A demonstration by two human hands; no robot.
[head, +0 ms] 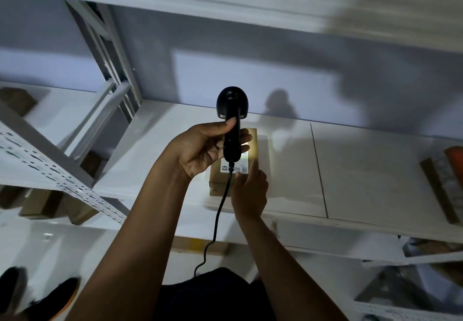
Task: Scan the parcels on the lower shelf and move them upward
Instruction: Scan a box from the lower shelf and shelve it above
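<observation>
Head: parcel [261, 142] under left grip's [200, 147] scanner [232, 102]

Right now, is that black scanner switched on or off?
On. The scanner, gripped in the left hand, casts a bright patch of light on the white label of the cardboard parcel beneath it.

Left hand [208, 145] grips the scanner [232, 101], thumb on top; right hand [250, 191] reaches forward, forefinger straight.
</observation>
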